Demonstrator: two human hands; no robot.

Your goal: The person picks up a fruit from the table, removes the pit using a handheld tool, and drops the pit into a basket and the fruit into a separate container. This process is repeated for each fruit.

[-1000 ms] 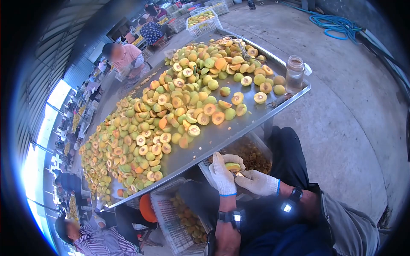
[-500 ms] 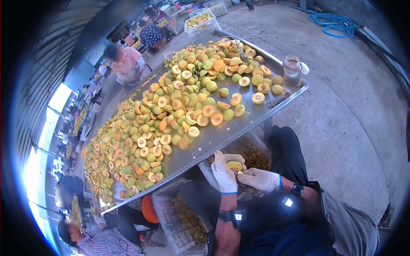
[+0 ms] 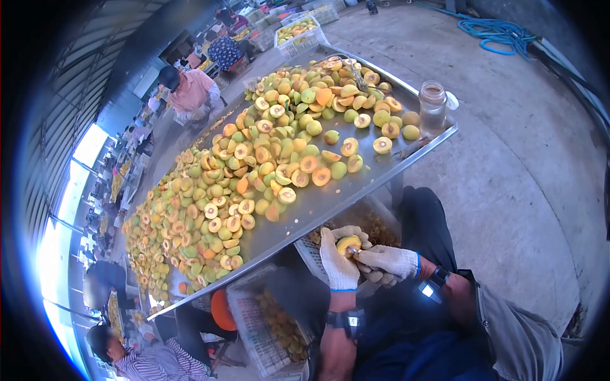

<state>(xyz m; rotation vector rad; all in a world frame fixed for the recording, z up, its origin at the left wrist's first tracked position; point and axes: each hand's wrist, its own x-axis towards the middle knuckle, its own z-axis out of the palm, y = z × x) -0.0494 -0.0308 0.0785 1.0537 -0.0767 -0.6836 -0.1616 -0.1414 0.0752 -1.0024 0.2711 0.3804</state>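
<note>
My left hand (image 3: 340, 259), in a white knit glove, is closed around a yellow peach half (image 3: 347, 244). My right hand (image 3: 386, 259), gloved the same way, grips a small metal pitting tool (image 3: 353, 251) whose tip meets the fruit; most of the tool is hidden by the fingers. Both hands are over my lap, just below the near edge of a metal table (image 3: 365, 190). Many halved peaches (image 3: 254, 159), several with pits showing, are heaped on that table. Under the hands stands a crate (image 3: 309, 257) with brownish bits in it.
A clear jar (image 3: 433, 109) stands at the table's right corner. Another crate (image 3: 244, 317) with fruit pieces is left of my knees. A person in a pink shirt (image 3: 190, 92) works across the table, and one in stripes (image 3: 159, 359) sits at lower left. A blue hose (image 3: 499, 32) lies on the floor.
The peach half has turned in my left hand and shows more yellow. My right hand has shifted slightly with the tool, still at the fruit. The heap on the table looks the same.
</note>
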